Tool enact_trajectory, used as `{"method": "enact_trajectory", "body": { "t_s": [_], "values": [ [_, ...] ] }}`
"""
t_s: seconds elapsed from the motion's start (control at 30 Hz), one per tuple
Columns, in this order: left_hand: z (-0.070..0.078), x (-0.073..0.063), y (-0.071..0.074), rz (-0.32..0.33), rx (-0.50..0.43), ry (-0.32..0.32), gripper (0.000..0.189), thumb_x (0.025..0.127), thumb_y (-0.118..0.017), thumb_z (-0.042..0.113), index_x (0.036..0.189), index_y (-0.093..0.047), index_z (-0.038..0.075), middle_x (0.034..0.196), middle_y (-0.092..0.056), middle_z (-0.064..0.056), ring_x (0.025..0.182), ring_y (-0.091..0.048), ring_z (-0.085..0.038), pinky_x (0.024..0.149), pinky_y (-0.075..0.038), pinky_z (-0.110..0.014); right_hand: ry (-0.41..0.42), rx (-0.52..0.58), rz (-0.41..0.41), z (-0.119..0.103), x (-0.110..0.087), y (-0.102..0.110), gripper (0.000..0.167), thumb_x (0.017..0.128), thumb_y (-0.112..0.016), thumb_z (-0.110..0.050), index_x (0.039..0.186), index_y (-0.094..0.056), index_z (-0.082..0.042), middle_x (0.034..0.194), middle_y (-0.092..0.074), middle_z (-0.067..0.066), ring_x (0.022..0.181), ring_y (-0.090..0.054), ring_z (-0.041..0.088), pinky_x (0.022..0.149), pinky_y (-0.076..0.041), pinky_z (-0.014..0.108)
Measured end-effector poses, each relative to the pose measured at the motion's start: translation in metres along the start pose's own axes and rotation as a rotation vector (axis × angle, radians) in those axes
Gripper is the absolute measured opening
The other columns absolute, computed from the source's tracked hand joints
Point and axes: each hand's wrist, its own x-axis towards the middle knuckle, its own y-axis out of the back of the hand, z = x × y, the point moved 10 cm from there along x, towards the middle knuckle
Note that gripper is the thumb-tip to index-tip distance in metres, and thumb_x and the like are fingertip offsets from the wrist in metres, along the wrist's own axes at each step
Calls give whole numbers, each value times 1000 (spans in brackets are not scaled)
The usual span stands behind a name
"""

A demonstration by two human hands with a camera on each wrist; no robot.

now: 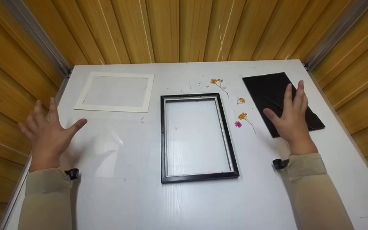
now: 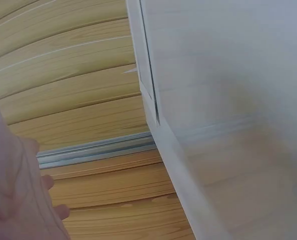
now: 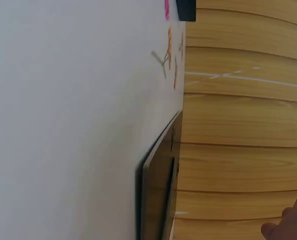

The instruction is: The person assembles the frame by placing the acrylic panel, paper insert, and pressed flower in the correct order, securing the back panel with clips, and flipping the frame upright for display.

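Observation:
My left hand (image 1: 49,134) hovers with fingers spread at the table's left edge, holding nothing. Closest to it are a clear sheet (image 1: 107,159) lying flat and, farther back, a cream-white picture mat (image 1: 115,109). With its fingers extended and nothing held, my right hand (image 1: 294,121) is above a black backing board (image 1: 260,86) and covers part of it. Between the hands lies a black picture frame (image 1: 163,140). Beside its right rim are a pink pressed flower (image 1: 238,124) and several orange pressed flower sprigs (image 1: 242,116). The right wrist view shows the board (image 3: 158,195) edge-on.
Everything lies on a white table (image 1: 196,204). Wood-look panels (image 1: 164,32) enclose it at the back and both sides, with metal posts at the rear corners. Small dark specks (image 1: 191,87) are scattered behind the frame.

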Motion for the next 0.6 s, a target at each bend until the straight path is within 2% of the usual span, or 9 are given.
{"method": "enact_trajectory", "body": {
  "t_s": [0.1,0.17,0.23,0.33,0.4,0.47,0.6],
  "values": [
    [-4,2,-2,2,-27,19,131,95,-61,90,182,7,20,188,18,-27,168,5,-68,128,12,-91,7,93,32,-15,-2,-8,119,101,-74,-69,184,-4,-20,193,15,3,177,7,41,132,-21,87],
    [-6,3,-4,-2,-55,30,131,96,-63,89,183,6,19,189,16,-26,167,3,-69,128,5,-92,0,168,46,-25,-3,-14,115,102,-76,-64,184,-9,-20,193,2,6,173,-10,41,134,-29,79],
    [-7,5,-8,-8,-110,31,128,97,-65,84,183,4,19,189,14,-25,168,3,-68,128,-1,-94,-2,256,64,-33,-5,-21,106,105,-77,-55,183,-16,-18,189,-16,11,164,-28,38,132,-38,62],
    [-10,5,-16,-25,-228,37,121,101,-69,75,184,0,21,190,13,-19,171,6,-61,125,-13,-96,-3,370,97,-42,-9,-30,89,109,-75,-44,180,-30,-15,173,-40,15,138,-47,27,114,-45,34],
    [-14,4,-22,-30,-302,52,116,103,-71,71,184,-4,23,191,11,-14,173,7,-55,123,-21,-97,3,433,114,-45,-12,-36,79,111,-73,-38,176,-39,-11,161,-50,14,127,-50,19,105,-43,23],
    [-18,2,-27,-29,-349,73,112,104,-71,69,184,-7,25,191,10,-12,174,7,-52,122,-26,-96,-5,477,117,-46,-17,-41,72,111,-73,-33,173,-44,-8,152,-54,13,119,-52,13,100,-43,19],
    [-25,3,-34,-3,-422,98,99,109,-67,63,183,-17,21,191,3,-13,175,4,-48,126,-24,-93,-52,499,76,-43,-26,-54,63,111,-74,-19,167,-51,-1,142,-58,9,111,-56,6,97,-45,16]
  ]
}}
